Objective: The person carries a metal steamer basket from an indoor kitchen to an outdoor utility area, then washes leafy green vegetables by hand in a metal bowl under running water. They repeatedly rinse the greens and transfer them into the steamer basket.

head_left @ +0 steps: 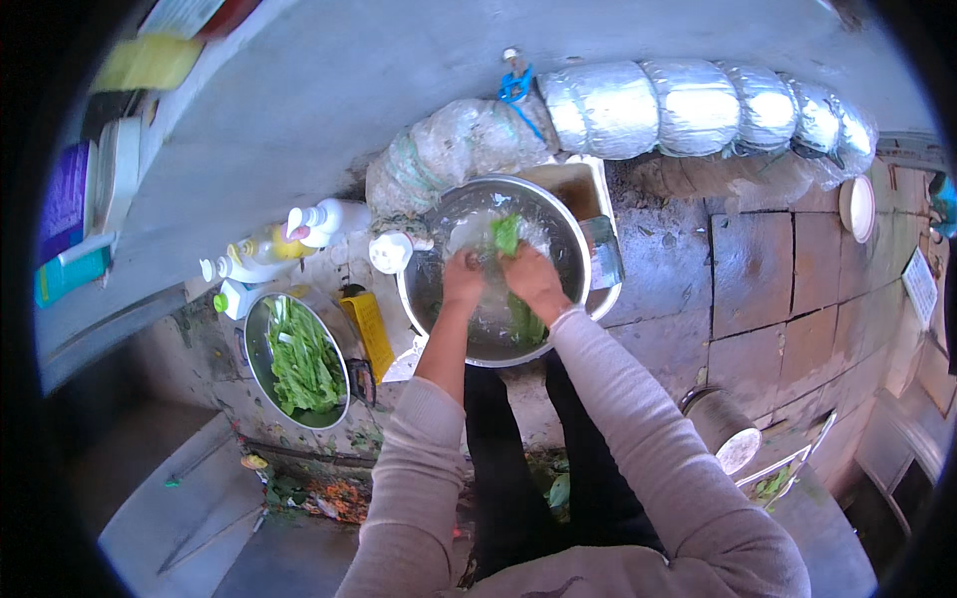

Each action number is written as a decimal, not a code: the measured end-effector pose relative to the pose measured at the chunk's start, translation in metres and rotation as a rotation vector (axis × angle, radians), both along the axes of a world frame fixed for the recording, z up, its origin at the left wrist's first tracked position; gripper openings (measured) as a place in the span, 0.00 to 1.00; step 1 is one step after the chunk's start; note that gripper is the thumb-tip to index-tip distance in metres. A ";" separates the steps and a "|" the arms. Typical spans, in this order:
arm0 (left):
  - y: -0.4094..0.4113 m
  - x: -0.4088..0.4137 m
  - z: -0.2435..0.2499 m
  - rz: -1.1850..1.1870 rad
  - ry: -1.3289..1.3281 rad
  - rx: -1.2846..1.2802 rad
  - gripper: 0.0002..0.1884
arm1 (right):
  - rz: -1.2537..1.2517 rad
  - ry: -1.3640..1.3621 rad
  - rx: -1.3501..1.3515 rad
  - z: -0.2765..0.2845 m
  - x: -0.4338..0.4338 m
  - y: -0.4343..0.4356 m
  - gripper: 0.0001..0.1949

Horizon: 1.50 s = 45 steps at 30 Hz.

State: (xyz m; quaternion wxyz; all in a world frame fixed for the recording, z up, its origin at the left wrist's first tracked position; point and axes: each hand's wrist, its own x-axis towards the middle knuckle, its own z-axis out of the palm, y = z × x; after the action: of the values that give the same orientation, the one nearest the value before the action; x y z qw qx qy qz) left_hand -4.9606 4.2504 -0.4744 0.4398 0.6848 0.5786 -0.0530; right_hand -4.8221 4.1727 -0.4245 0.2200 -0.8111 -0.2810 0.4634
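A large round metal basin [582, 254] holding water stands in front of me, partly over a white-rimmed sink [604, 183]. My right hand [532, 278] grips a green leafy vegetable [506, 233] above the basin, its leafy end upward. Just left of it, my left hand [463, 278] is over the splashing water with its fingers curled; whether it holds anything is unclear. More green stalks [525, 321] lie in the water below my right hand. To the left, an oval-looking metal pot [345, 389] holds a heap of green leaves [303, 359].
Several plastic bottles [329, 218] stand left of the basin, near a yellow plastic object [368, 335]. A foil-wrapped pipe [598, 111] runs along the wall. A metal pot [714, 418] and a white rack [804, 452] are at the lower right. Scraps litter the floor.
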 end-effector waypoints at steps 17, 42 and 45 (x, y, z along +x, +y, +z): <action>-0.056 -0.037 0.040 1.064 -0.927 -0.533 0.13 | 0.017 0.223 0.466 0.057 -0.087 -0.042 0.39; 0.102 -0.319 0.222 0.600 -0.211 0.586 0.20 | 0.016 -0.209 0.430 0.003 -0.101 -0.045 0.11; 0.098 -0.327 0.156 0.370 -0.116 0.526 0.28 | -0.125 -0.223 0.123 0.046 -0.067 -0.051 0.13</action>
State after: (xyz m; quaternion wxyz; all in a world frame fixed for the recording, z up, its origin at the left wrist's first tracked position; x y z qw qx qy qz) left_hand -5.2876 4.3481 -0.3180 0.2819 0.6600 0.6613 0.2183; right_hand -4.8886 4.1213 -0.3785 0.2651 -0.8585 -0.2806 0.3376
